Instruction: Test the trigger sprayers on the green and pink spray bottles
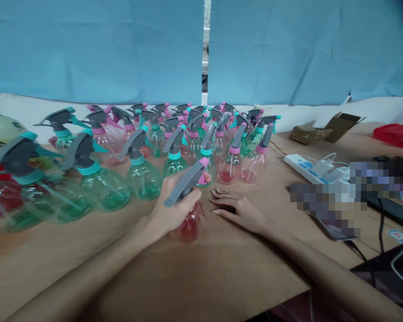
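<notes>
My left hand point(174, 206) is wrapped round a pink see-through spray bottle point(190, 223) that stands on the brown table point(221, 268); its grey trigger head point(185, 183) sticks out above my fingers. My right hand point(239, 208) lies flat on the table just right of that bottle, fingers stretched out and holding nothing. Behind both hands stands a crowd of several green and pink spray bottles point(174, 147) with grey triggers.
Larger green bottles point(97, 183) stand at the left. A white power strip point(310, 167) with cables lies at the right, with cardboard boxes point(325, 127) and a red tray point(396, 134) beyond. A blue curtain point(94, 49) hangs behind. The table's front edge runs at the lower right.
</notes>
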`<state>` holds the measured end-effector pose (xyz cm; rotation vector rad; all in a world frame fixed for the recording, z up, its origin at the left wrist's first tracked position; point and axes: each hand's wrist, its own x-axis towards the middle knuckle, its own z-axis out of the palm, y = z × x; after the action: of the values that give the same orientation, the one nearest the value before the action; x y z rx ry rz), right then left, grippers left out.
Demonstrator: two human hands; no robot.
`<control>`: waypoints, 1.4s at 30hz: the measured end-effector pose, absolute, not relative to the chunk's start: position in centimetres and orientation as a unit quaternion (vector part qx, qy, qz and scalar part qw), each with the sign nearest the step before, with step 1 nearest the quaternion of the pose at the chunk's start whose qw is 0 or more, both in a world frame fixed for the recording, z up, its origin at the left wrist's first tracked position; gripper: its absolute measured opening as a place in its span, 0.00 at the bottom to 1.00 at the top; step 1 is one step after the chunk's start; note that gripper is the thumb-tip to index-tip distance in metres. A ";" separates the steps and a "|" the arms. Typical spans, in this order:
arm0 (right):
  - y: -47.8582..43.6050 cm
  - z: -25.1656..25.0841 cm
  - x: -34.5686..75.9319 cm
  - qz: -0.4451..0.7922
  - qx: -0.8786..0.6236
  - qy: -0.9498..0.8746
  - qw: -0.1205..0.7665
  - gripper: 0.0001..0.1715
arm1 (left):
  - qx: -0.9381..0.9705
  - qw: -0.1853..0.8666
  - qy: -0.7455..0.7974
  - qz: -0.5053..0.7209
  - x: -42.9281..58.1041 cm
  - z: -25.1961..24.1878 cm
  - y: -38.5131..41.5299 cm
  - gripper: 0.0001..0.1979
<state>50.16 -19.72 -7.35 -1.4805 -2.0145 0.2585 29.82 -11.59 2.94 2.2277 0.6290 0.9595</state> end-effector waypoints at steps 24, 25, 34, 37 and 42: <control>-19.9 -7.1 50.0 0.100 -0.566 -0.756 0.313 0.21 | 0.825 0.312 0.257 0.394 30.2 2.7 -12.0 0.04; -20.0 -7.1 50.0 0.100 -0.567 -0.754 0.314 0.20 | 0.825 0.314 0.257 0.394 30.2 2.7 -12.0 0.04; -19.9 -7.3 50.1 0.102 -0.569 -0.754 0.312 0.21 | 0.825 0.319 0.246 0.396 30.1 2.7 -11.9 0.04; -19.9 -7.3 50.1 0.101 -0.569 -0.754 0.313 0.21 | 0.825 0.322 0.248 0.392 30.1 2.5 -11.8 0.03; -19.9 -7.1 50.0 0.101 -0.569 -0.753 0.314 0.20 | 0.834 0.325 0.250 0.369 29.9 2.4 -11.7 0.06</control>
<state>49.98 -19.90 -7.10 -1.5010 -1.9846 0.2675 29.93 -11.73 2.35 2.1863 0.6551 0.9675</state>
